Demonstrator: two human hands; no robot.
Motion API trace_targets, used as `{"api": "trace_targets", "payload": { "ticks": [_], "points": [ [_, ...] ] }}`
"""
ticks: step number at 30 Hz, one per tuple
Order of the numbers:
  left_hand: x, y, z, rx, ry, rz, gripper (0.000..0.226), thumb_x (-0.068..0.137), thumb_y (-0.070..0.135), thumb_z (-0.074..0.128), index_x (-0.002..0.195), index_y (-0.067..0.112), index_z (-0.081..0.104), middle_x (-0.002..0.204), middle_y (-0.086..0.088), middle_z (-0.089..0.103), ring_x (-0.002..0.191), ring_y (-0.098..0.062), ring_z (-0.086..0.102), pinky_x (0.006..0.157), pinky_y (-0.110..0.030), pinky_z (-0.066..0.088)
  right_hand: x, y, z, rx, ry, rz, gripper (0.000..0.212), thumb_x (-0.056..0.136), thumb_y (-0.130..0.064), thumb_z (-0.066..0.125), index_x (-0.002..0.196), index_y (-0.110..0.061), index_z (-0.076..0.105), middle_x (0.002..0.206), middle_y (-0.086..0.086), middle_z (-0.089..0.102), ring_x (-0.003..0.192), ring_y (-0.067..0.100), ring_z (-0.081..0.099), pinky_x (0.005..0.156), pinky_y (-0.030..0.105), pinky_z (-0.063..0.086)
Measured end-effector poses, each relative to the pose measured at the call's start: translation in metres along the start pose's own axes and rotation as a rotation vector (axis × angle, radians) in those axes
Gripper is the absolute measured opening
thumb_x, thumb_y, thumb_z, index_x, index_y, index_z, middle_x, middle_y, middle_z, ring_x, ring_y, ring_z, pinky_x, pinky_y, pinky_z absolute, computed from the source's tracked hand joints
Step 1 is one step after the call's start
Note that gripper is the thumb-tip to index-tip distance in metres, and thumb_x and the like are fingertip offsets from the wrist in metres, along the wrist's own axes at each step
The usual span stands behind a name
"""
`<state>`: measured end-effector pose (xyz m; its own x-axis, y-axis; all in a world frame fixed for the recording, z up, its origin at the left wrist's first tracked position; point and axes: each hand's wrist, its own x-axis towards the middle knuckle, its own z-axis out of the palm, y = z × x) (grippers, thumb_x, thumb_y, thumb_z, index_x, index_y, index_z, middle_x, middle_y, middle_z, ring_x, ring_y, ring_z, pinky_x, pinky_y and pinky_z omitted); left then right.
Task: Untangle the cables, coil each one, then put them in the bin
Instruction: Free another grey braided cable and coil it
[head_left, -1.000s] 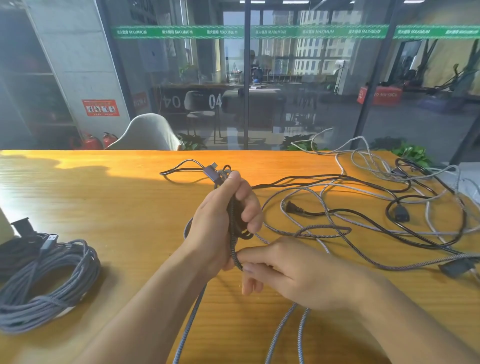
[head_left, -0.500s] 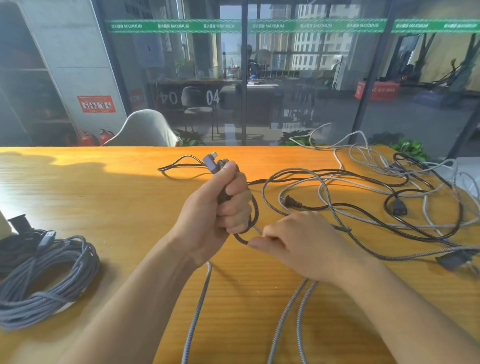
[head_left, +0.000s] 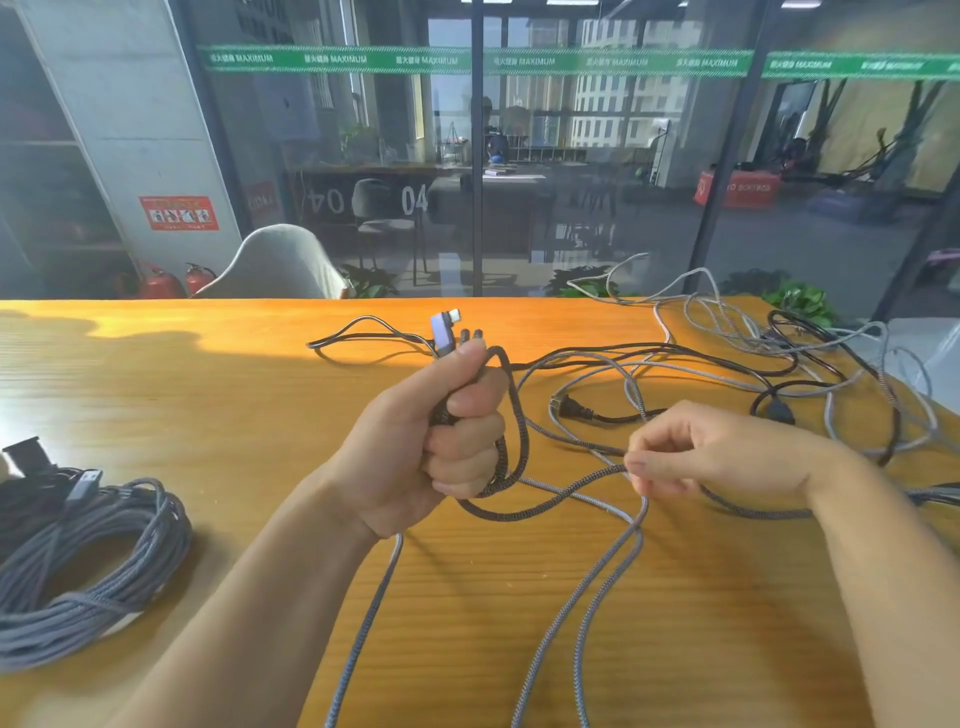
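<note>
My left hand (head_left: 436, 441) grips a small coil of dark braided cable (head_left: 511, 431) above the wooden table (head_left: 208, 415); the cable's grey angled plug (head_left: 444, 330) sticks up above my thumb. My right hand (head_left: 696, 452) pinches the same dark braided cable about a hand's width to the right of the coil. A tangle of grey and black cables (head_left: 753, 374) lies on the table's right side, with a black power plug (head_left: 569, 408) among them. A coiled grey braided cable (head_left: 98, 561) lies at the left.
Grey braided strands (head_left: 587, 597) run from between my hands down to the near table edge. A black item (head_left: 26, 457) sits by the left coil. A pale translucent object (head_left: 930, 358) shows at the right edge. A glass wall stands behind the table.
My right hand has slid right along the dark cable, away from my left hand. My left hand holds more loops and has tilted, plug end up.
</note>
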<state>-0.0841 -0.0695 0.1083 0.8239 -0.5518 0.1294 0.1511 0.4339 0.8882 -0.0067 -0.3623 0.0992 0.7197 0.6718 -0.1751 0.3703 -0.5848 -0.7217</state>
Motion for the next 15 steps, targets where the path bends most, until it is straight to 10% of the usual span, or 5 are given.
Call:
{"api": "trace_targets", "payload": {
  "ticks": [8, 15],
  "points": [
    [0.013, -0.026, 0.019, 0.247, -0.008, -0.145, 0.042, 0.099, 0.044, 0.040, 0.061, 0.027, 0.043, 0.050, 0.010, 0.026, 0.042, -0.006, 0.018, 0.042, -0.020, 0.016, 0.031, -0.026, 0.037, -0.486, 0.906, -0.002, 0.059, 0.079, -0.078, 0.066, 0.061, -0.023, 0.060, 0.048, -0.004, 0.053, 0.053, 0.013, 0.050, 0.049, 0.029, 0.030],
    [0.023, -0.047, 0.019, 0.483, 0.072, -0.191, 0.042, 0.103, 0.044, 0.044, 0.065, 0.024, 0.039, 0.056, 0.003, 0.025, 0.049, -0.014, 0.017, 0.043, -0.022, 0.016, 0.031, -0.043, 0.056, -0.019, 0.913, -0.204, 0.040, 0.091, -0.054, 0.072, 0.071, -0.019, 0.070, 0.056, -0.002, 0.061, 0.053, 0.017, 0.051, 0.053, 0.033, 0.044]
  ]
}}
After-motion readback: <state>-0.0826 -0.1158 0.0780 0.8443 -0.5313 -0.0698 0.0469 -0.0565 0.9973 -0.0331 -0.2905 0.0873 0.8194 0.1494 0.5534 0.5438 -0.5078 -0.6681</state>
